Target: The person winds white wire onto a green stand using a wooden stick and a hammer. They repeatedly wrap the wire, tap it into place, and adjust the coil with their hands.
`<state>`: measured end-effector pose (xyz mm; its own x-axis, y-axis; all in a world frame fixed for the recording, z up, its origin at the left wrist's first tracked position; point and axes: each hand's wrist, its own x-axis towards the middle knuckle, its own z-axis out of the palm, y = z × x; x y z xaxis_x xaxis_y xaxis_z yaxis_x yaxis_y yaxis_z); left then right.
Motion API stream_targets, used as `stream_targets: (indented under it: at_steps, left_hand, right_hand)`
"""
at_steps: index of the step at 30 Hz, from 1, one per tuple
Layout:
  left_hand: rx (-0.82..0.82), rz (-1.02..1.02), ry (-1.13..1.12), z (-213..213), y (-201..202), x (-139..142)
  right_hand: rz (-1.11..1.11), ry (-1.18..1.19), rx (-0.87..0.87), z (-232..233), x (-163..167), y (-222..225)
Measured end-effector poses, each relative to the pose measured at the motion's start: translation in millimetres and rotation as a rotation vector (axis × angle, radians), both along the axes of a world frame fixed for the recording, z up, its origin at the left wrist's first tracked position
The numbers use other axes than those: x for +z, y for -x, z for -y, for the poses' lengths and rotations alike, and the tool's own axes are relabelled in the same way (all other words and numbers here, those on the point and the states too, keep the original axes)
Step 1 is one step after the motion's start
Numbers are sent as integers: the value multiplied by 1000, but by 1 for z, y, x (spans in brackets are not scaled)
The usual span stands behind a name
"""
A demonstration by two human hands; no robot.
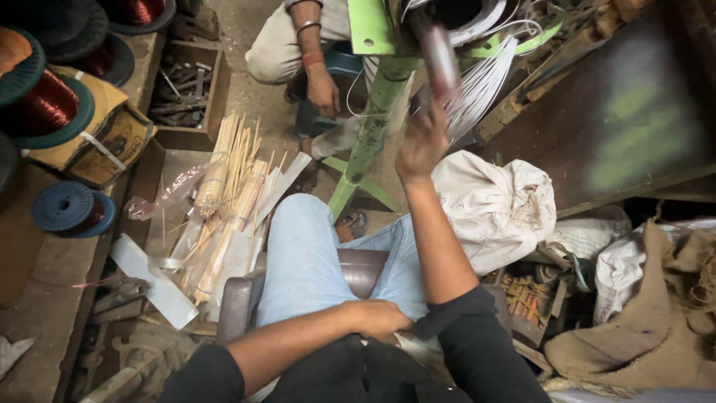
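We saw wire spools (45, 104) at the upper left, a stick bundle (224, 209) left of centre, the winding stand (373, 127) at upper centre, and sacks (496, 205) to its right.

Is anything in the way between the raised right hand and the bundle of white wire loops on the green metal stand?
Nothing visible: the right hand is already up against the bundle of white wire loops, with no object between them.
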<state>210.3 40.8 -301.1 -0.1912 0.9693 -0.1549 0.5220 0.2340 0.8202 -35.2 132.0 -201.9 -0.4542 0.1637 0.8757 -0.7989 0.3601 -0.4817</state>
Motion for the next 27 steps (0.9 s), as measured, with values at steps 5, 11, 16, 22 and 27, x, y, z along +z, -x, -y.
stream_targets:
  at_steps: [5,11,16,22,27]
  left_hand:
    - [19,51,13,-3,1,0]
    - [17,56,-8,-5,-1,-14]
    - [18,37,-48,-3,-1,-9]
    - [181,-52,-68,13,3,27]
    - [463,-119,-48,39,38,53]
  right_hand:
    - [10,397,293,-3,-3,4]
    - [208,32,-75,7,9,-6]
    - [8,98,116,20,29,-19]
    - [126,234,132,24,54,-45]
    - [284,-46,-31,19,80,-56]
